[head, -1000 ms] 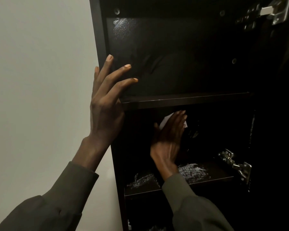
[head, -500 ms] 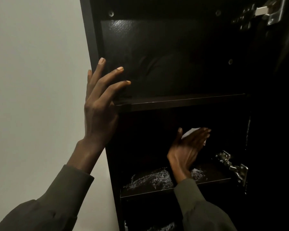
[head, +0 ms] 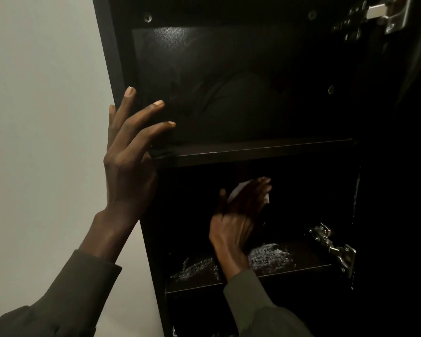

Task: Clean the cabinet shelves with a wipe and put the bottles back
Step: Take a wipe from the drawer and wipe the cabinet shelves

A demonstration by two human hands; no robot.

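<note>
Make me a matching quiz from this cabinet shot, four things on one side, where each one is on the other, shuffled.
Things:
1. left hand
2. right hand
3. wipe
4. lower hinge

Places:
A. under the fingers, against the back of the middle compartment
B. right side wall, just above the wet shelf
C. resting on the cabinet's left front edge
D. reaching in below the upper shelf

Pairs: 1-C, 2-D, 3-A, 4-B
</note>
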